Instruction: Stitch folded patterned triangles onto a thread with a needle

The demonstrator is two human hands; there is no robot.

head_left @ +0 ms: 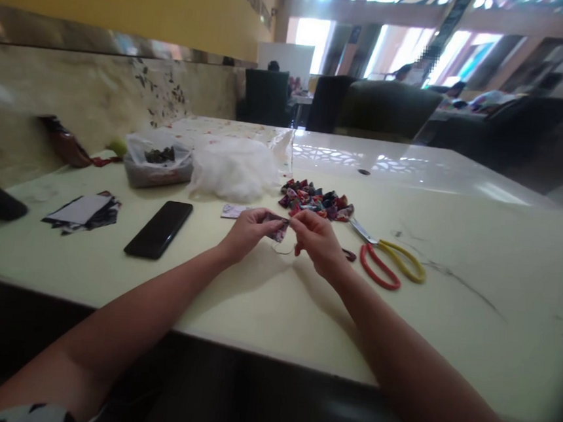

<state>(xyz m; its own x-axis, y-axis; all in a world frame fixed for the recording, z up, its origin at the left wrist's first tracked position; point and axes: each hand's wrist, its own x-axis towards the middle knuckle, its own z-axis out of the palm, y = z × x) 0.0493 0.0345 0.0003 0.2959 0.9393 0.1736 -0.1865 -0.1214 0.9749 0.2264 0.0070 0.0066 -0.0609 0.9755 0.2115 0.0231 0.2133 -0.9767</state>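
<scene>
At the near middle of the pale table [455, 252], the person's two hands meet over a small patterned fabric piece [278, 227]. The left hand [249, 232] has its fingers closed on the left side of the piece, pinching it just above the tabletop. The right hand [316, 238] is curled with its fingertips drawn together against the right edge of the same piece; a thin thread [282, 250] loops down below the two hands, though what the fingers pinch there is too small to tell.

Just beyond the hands lies a heap of small folded fabric pieces [316, 201] in mixed colours. To the right of the right hand lie scissors [388, 256] with one red and one yellow handle loop, blades pointing toward the heap. Farther off on the left sits a mound of white stuffing [233, 167], and beside it a clear plastic bag [157, 164] with dark scraps inside. A black phone [159, 228] lies face up left of the left hand, and further left a stack of paper and fabric squares [83, 210].
</scene>
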